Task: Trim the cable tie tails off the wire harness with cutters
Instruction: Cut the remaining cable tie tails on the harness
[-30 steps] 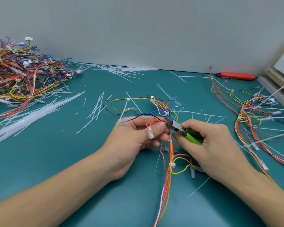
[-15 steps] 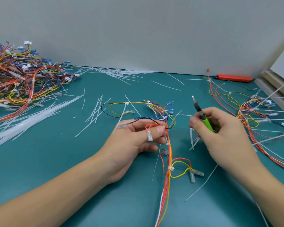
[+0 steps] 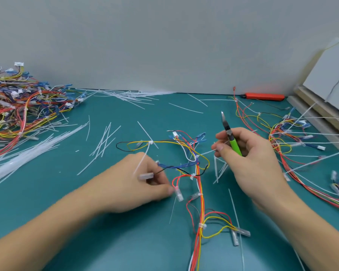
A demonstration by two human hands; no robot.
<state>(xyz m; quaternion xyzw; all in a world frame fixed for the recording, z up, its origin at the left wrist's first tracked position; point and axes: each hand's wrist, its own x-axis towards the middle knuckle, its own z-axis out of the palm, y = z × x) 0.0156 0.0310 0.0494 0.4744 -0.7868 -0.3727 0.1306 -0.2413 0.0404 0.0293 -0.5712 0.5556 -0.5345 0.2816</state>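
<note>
The right hand is curled round the green-handled cutters, nose pointing up and away, well clear of the wire harness lying on the teal mat between the two hands. The left hand pinches a clear-sleeved terminal at its fingertips, an untrimmed cable tie tail rising just above them. If those fingers let the loose wires swing, I reckon the blades could nick insulation instead of the tail. A second ago the cutters were down at the bundle; since then they have lifted away and the left hand has shifted lower.
</note>
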